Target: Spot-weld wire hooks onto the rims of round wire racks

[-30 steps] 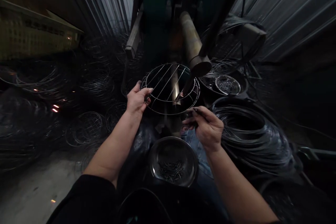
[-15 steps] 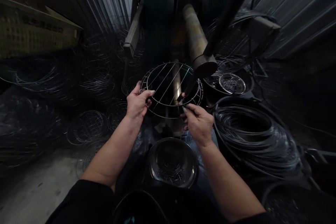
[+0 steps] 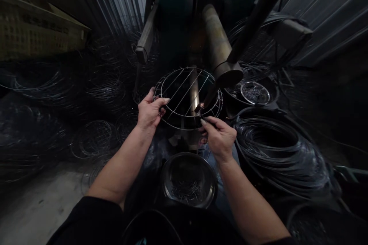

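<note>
Right, from my remote seat, by size: corrugated metal wall (image 3: pixel 330 19); large coil of wire (image 3: pixel 276 160); heaped round wire frames (image 3: pixel 93 139) on the floor; metal tube (image 3: pixel 217 38); steel bowl (image 3: pixel 172 172) of short wire pieces. Round wire rack (image 3: pixel 184 128) sits mid-air before me, left hand (image 3: pixel 148 111) clamped on its rim. Right hand (image 3: pixel 220 139) pinched together just below it, any held item too small to tell.
</note>
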A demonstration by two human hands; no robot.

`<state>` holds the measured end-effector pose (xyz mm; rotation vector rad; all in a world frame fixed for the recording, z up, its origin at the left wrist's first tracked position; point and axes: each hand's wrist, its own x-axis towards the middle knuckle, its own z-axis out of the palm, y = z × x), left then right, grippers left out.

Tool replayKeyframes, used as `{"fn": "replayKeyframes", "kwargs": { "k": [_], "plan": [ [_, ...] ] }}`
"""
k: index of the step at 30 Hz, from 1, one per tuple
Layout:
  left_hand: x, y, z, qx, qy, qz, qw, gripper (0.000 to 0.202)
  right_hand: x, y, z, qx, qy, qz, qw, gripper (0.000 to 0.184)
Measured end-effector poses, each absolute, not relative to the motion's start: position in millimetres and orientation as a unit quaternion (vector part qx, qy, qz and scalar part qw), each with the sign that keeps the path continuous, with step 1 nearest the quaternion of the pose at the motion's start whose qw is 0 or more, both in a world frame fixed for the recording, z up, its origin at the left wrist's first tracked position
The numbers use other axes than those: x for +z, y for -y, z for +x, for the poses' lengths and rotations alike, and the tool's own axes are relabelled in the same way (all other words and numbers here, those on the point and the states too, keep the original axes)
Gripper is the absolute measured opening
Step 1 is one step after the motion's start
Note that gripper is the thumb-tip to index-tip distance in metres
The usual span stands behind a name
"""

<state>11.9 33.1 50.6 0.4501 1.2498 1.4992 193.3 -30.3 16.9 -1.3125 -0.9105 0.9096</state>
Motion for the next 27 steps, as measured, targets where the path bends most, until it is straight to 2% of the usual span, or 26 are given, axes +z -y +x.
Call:
{"fn": "replayKeyframes", "kwargs": {
  "k": [17, 27],
  "plan": [
    [54, -42, 12, 0.624, -0.527, 0.205, 0.539, 0.085, 16, 17, 186, 0.360, 0.371, -0.539, 0.665, 0.018],
    [48, -53, 11, 0.607, -0.541, 0.219, 0.539, 0.090, 29, 11, 186, 0.376, 0.366, -0.558, 0.643, 0.018]
  ]
}}
